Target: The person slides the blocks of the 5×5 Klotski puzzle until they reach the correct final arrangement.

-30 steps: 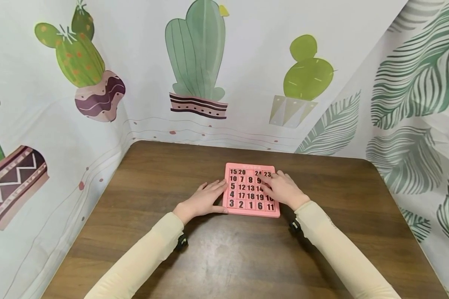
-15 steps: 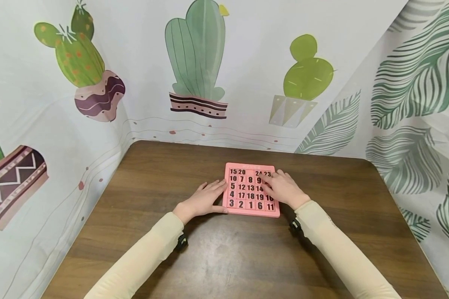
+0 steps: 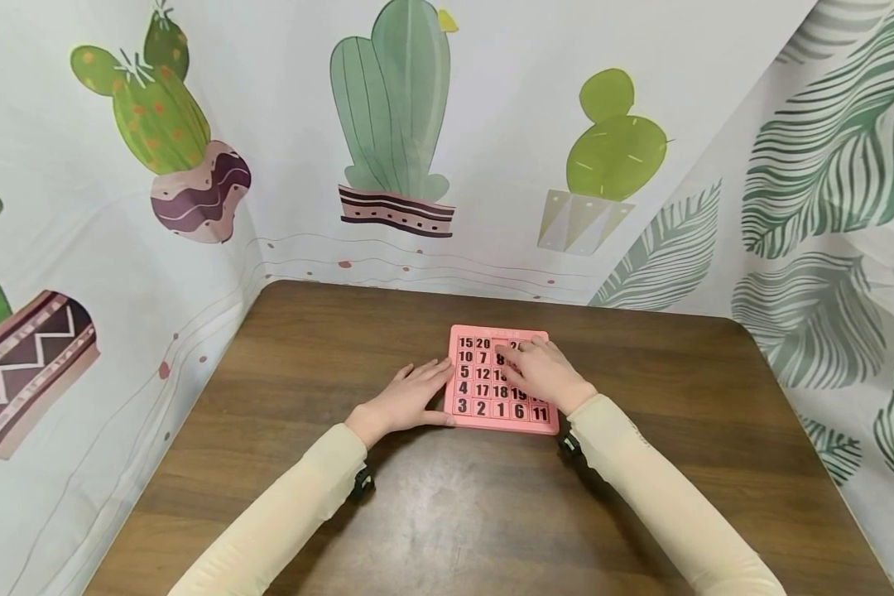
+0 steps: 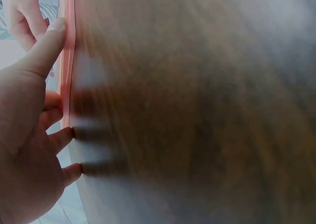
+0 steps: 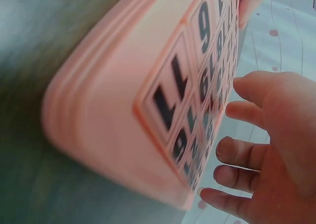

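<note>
A pink sliding number puzzle (image 3: 481, 391) lies flat on the wooden table. Its square tiles carry black numbers, and a gap without a tile shows in the top row, right of the 20. My left hand (image 3: 406, 399) rests along the puzzle's left side, thumb at the lower left corner and the other fingers spread at the edge. In the left wrist view its fingertips (image 4: 74, 170) reach down to the tabletop. My right hand (image 3: 545, 374) lies over the upper right tiles, index fingertip by the 8 tile, covering several numbers. Its fingers (image 5: 237, 152) are slightly bent in the right wrist view.
The brown wooden table (image 3: 432, 513) extends around the puzzle on all sides. Behind it hangs a white backdrop (image 3: 290, 149) printed with cacti and leaves. Dark cameras sit under both wrists, below the cream sleeves (image 3: 290, 497).
My right hand has moved left across the puzzle, from the 9 tile's column to the 8 tile, covering more of the 24 and 9. The left hand has stayed in place.
</note>
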The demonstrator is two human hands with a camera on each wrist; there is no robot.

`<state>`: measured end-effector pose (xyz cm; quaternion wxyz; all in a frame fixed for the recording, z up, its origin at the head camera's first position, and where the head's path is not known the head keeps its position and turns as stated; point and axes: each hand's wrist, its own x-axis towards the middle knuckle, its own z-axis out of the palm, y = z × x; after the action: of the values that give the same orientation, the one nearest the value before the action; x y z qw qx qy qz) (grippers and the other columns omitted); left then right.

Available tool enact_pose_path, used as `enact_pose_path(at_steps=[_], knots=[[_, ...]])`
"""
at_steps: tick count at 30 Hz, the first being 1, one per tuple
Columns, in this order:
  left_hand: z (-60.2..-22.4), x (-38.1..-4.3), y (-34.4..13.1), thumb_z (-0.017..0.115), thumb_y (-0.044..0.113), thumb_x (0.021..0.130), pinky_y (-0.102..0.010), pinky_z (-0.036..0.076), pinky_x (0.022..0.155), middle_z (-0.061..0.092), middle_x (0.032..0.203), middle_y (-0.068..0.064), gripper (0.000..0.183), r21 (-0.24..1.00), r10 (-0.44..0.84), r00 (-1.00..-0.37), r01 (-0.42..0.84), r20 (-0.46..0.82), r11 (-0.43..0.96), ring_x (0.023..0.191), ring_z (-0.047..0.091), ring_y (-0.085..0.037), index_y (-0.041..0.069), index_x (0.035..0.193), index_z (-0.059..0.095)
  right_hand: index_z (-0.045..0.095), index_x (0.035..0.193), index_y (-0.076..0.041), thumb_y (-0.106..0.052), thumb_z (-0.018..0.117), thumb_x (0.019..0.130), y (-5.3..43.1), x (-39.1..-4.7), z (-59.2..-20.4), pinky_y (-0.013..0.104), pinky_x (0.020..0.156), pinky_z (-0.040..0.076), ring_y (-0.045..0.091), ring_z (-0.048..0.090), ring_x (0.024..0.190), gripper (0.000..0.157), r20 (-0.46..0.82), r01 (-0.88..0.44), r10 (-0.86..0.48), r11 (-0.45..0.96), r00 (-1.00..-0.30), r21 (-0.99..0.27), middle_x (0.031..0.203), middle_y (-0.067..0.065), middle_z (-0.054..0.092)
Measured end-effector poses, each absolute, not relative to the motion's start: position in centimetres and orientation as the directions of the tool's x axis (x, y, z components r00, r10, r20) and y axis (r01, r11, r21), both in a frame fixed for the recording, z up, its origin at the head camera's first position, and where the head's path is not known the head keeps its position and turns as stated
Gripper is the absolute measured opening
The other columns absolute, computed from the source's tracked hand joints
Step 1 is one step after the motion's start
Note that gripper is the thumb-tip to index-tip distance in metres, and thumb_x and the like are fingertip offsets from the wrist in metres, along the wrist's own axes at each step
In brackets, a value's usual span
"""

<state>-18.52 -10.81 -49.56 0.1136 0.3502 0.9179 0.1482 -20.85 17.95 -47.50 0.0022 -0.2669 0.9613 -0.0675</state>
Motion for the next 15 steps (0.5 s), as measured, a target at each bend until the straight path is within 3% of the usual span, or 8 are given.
enact_pose_path(at_steps=[4, 11, 15], knots=[[-49.6, -18.4, -10.8, 0.068, 0.058, 0.096, -0.064, 0.019, 0.123, 0.024, 0.172, -0.011, 0.094, 0.35, 0.675, -0.73, 0.609, -0.103, 0.712, 0.158, 0.023, -0.033, 0.007, 0.165, 0.03, 0.06, 0.149, -0.014, -0.032, 0.058, 0.106, 17.1, -20.9, -47.4, 0.061, 0.112, 0.04, 0.044, 0.057, 0.128, 0.047, -0.005, -0.502, -0.508, 0.854, -0.862, -0.138, 0.129, 0.023, 0.068], [-49.3, -18.2, -10.7, 0.068, 0.058, 0.095, -0.064, 0.018, 0.123, 0.025, 0.172, -0.011, 0.094, 0.356, 0.671, -0.734, 0.602, -0.105, 0.715, 0.158, 0.023, -0.033, 0.007, 0.164, 0.031, 0.061, 0.149, -0.016, -0.036, 0.057, 0.106, 16.4, -21.1, -47.6, 0.061, 0.108, 0.042, 0.046, 0.056, 0.128, 0.047, -0.025, -0.507, -0.512, 0.855, -0.859, -0.106, 0.128, 0.023, 0.068], [-49.3, -18.3, -10.8, 0.068, 0.058, 0.095, -0.064, 0.018, 0.123, 0.025, 0.172, -0.01, 0.094, 0.357, 0.67, -0.735, 0.601, -0.105, 0.715, 0.158, 0.023, -0.033, 0.008, 0.165, 0.03, 0.06, 0.15, -0.017, -0.037, 0.056, 0.107, 16.4, -21.2, -47.8, 0.061, 0.114, 0.038, 0.046, 0.052, 0.136, 0.047, -0.042, -0.494, -0.5, 0.863, -0.865, -0.109, 0.135, 0.023, 0.066]])
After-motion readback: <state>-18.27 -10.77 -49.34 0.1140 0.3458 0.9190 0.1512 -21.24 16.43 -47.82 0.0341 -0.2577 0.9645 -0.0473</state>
